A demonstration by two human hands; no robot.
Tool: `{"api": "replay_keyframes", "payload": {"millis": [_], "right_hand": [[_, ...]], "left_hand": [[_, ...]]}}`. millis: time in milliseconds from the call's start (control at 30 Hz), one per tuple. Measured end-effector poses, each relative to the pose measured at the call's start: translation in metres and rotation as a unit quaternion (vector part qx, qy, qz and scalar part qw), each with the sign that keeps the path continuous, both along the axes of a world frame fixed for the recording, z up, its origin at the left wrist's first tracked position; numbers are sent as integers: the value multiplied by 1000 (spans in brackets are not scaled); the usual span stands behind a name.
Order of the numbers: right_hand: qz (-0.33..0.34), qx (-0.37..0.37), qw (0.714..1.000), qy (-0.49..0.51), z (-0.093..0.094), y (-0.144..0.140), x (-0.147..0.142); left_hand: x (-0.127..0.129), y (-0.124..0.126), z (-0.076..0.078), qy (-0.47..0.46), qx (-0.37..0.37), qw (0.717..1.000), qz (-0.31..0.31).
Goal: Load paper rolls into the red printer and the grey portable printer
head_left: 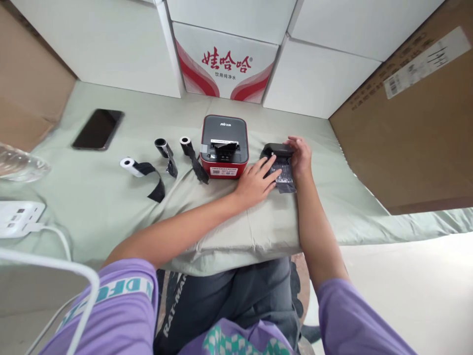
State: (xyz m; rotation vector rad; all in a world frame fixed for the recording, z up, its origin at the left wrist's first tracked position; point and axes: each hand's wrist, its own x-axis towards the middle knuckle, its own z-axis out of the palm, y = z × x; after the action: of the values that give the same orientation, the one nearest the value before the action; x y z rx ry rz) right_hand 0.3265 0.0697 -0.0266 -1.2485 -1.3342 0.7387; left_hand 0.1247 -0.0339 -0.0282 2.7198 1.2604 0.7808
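Right of the red label printer: both hands on a black roll.
Left hand presses flat, fingers extended, on its unrolled strip; right hand grasps the roll on the green cloth.

printer: red, dark grey top | tablecloth: pale green | phone: black

- We see bare cloth right of the black device.
- Left, the red printer stands just beside it.
- Stacked boxes wall off the back.
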Motion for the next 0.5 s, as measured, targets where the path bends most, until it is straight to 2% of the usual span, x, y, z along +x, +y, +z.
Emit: {"api": "replay_keyframes", "payload": {"millis": [100, 300, 500], "right_hand": [[30, -20, 999, 19, 0, -1, 2], [122, -124, 984, 23, 14, -14, 5], [184, -155, 970, 42, 26, -24, 11]], "left_hand": [[-1, 0, 1, 0, 6, 1000, -8], [-1, -1, 2, -11, -1, 1000, -1], [0, -1, 2, -31, -20, 999, 11]]}}
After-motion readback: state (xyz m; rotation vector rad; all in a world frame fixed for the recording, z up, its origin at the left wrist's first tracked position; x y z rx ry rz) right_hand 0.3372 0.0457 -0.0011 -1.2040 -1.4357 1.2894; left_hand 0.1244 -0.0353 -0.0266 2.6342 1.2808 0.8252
